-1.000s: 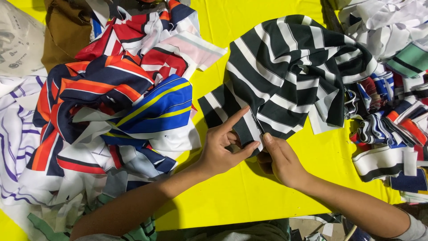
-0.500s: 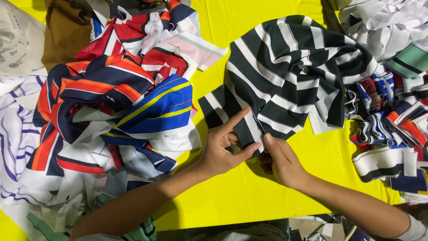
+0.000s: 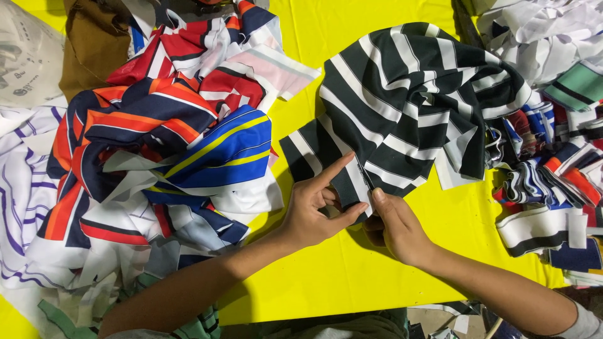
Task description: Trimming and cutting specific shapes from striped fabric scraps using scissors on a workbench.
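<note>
- Yellow table cover [image 3: 352, 276] under everything, bare in the middle and near edge.
- Black-and-white striped cloth [image 3: 408, 107] lies bunched in the middle-right; its near edge reaches down to both hands.
- Left hand [image 3: 317, 210] pinches the near edge of the striped cloth between thumb and curled fingers; forefinger sticks out straight, pointing far-right over the cloth.
- Right hand [image 3: 399, 229] just right of the left one, fingers curled closed on the same edge, thumb pressed on top of the fabric.
- The two hands are nearly touching; a small white piece shows at the edge between them, too small to tell what it is.
- Left of the hands: heap of navy, orange, red, blue and yellow striped fabric [image 3: 157, 144], spread far to near.
- Right side: pile of striped rib strips [image 3: 546, 188], red, navy, white, black.
- Far right: white cloth heap [image 3: 540, 31] with a green piece [image 3: 578, 85] beside it.
- Far left: brown fabric [image 3: 88, 50].
</note>
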